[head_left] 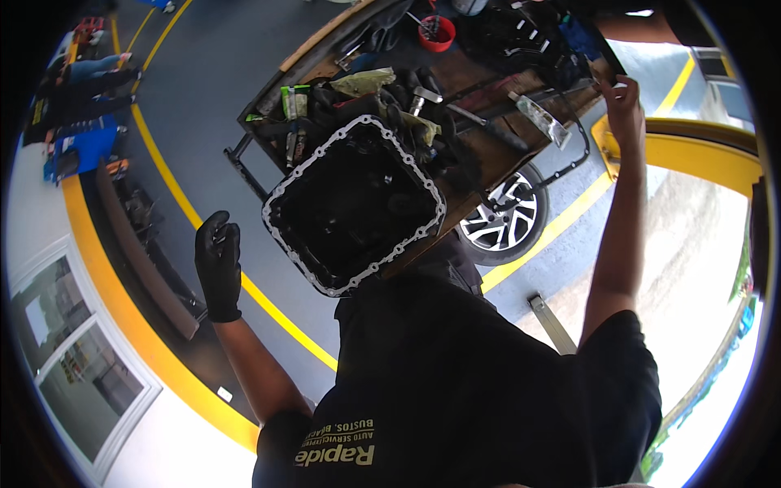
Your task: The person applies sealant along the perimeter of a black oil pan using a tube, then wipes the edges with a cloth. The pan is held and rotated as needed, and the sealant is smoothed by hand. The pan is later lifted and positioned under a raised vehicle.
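A black oil pan rests at the near edge of the workbench, its open side up, with grey sealant along its flange and around the bolt holes. My left hand, in a black glove, is raised left of the pan with its fingers curled; what they hold, if anything, is too small to make out. On the far right, my bare right hand is held up with bent fingers brought toward the thumb, contents unclear. Beside it, a thin black pan gasket sticks out over the bench edge. A sealant tube lies near that gasket.
The wooden workbench carries tools, rags and a red cup. Another person's arm reaches in at the top right. A car wheel is beneath the bench, near a yellow lift arm. People stand at far left.
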A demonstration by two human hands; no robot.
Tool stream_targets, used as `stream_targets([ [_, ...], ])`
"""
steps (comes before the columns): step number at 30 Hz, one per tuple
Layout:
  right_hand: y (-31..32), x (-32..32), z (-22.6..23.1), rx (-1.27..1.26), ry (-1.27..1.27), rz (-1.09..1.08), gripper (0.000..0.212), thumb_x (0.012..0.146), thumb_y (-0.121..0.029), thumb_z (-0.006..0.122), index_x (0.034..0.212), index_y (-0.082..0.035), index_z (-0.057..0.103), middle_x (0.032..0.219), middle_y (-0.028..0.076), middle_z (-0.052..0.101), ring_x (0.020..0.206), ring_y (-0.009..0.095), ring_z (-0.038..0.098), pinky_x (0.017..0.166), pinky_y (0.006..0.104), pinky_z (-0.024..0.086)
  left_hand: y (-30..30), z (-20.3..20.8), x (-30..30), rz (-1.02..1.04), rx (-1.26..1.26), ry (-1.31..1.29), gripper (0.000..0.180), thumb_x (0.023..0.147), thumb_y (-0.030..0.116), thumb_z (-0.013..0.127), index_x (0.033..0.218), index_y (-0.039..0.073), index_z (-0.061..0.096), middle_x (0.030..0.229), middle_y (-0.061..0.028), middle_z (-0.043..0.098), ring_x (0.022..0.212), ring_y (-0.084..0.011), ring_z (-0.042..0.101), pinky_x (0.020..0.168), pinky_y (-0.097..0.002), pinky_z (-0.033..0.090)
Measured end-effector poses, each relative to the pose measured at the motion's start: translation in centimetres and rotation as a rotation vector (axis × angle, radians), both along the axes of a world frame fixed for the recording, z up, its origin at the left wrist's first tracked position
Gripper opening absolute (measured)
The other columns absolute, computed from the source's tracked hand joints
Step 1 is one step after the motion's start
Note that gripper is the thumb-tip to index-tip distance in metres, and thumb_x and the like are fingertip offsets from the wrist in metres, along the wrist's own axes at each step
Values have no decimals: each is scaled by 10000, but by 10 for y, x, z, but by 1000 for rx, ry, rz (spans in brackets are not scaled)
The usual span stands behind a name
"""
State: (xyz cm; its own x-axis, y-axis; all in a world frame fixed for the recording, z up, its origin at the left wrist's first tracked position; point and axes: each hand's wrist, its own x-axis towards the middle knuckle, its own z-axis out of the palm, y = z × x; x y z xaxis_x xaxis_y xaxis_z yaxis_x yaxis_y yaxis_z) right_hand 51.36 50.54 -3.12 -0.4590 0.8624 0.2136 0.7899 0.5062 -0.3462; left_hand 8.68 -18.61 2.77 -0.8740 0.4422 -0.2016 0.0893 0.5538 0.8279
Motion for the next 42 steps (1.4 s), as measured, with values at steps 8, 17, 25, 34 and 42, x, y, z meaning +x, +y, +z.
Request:
stream_targets([
  [8,-289,72,-64,-705,844,-617,768,1041,-288,827,1636,-5,431,1237,130,790,1077,205,740,904,349,570,-11,-55,-24,-142,226,-85,450,1126,99,724,1544,-32,621,1464,-181,719,1285,-231,714,1099,-389,608],
  [17,-336,42,-76,-736,1073,-678,899,1060,-259,791,1744,-28,255,1474,208,701,1323,309,704,1085,451,563,294,-35,54,-961,400,-25,508,1059,158,798,1509,2,623,1292,-171,794,1197,-259,784,1020,-407,625],
  [25,-296,11,-97,-868,1293,-667,731,1100,-144,738,1718,18,382,1292,133,787,1104,212,771,859,361,611,520,-150,73,-1151,-242,218,490,995,410,778,1296,24,773,1255,-284,815,1184,-471,781,1035,-535,614],
  [34,-284,14,-41,-692,1260,-604,659,1054,-65,771,1637,-42,465,1299,144,802,1082,210,780,844,353,564,561,-138,61,-1628,-135,938,156,1011,209,760,1131,185,857,1050,-38,847,949,-225,803,820,-416,630],
  [42,-434,-35,78,-568,1239,-482,620,1105,-74,697,1684,-50,477,1316,110,746,1071,167,757,862,292,574,385,15,1,-1196,282,-586,263,1035,109,822,1295,91,787,1096,-7,821,950,-92,763,786,-255,589],
])
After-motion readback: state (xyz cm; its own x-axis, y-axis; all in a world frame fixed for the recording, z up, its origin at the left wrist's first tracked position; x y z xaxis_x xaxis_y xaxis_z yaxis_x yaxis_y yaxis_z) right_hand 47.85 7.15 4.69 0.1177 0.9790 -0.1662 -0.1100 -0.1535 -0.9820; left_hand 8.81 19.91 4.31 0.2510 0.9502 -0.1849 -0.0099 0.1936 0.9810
